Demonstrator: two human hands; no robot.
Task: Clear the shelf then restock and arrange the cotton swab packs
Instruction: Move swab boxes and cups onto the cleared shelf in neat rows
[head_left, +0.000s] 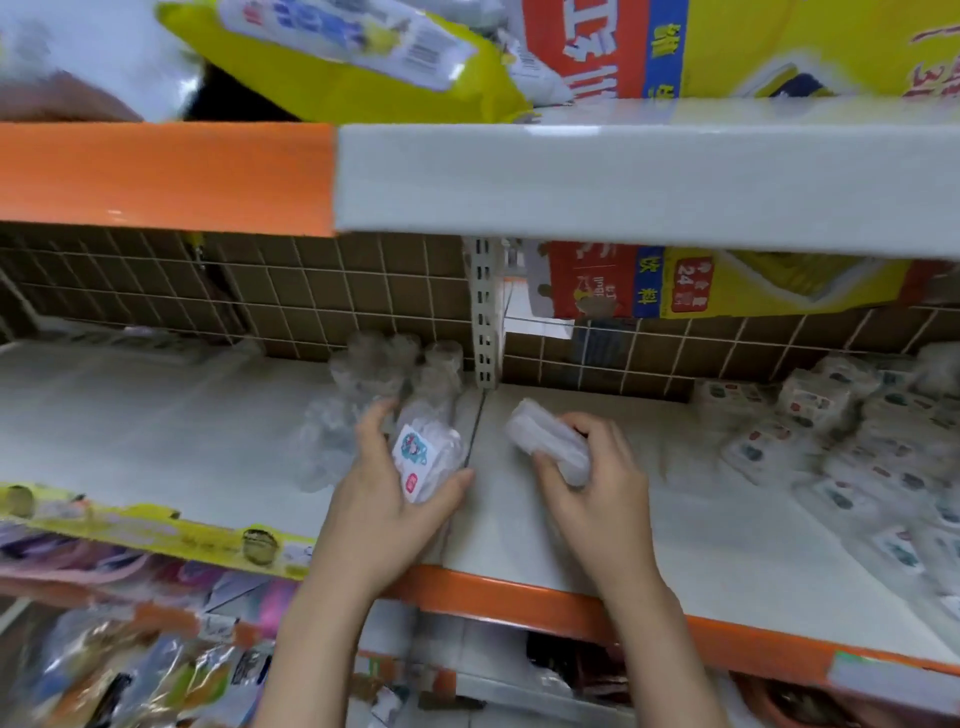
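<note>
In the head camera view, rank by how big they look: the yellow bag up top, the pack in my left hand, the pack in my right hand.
1. Yellow bag
2-3. Left-hand pack and right-hand pack: too alike to rank.

Pale grey shelf board with orange front lip (519, 597) is carrying blurred clear plastic packs (384, 374) bunched at the back by the perforated metal upright (483, 312). Heap of small white packs with coloured labels (852, 441) is lying along its right side.
</note>
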